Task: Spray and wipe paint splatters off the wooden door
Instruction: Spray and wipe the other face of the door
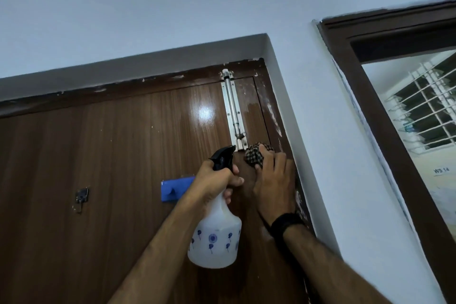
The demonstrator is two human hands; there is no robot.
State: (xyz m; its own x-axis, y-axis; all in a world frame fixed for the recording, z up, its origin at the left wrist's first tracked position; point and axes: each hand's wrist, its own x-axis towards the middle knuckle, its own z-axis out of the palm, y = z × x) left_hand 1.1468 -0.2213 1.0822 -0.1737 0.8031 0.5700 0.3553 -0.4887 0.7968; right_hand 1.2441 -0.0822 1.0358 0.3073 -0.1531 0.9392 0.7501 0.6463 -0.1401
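On the left of the wooden door [111, 155], one small dark metal hook [81, 197] is fixed to the panel, and further right one blue hook plate [172, 189] sits partly hidden behind the left forearm. The left hand [217, 179] grips the neck of one translucent white spray bottle [217, 237] with blue printed motifs, its fingers curled round just under the black trigger head [223, 157], whose nozzle points up toward the door. Just above the nozzle hangs one long silver tower bolt [233, 108], running up to the top of the door. Right of it, the right hand [272, 180], a black band [287, 223] on its wrist, presses one bunched checked cloth [256, 154] against the door just beside the bolt's lower end, fingers curved over it. White paint splatters [274, 116] streak the dark frame along the top and right edge. The glossy door sits in a recess of a pale blue wall [320, 131]; at far right a dark-framed window [419, 116] shows white bars.
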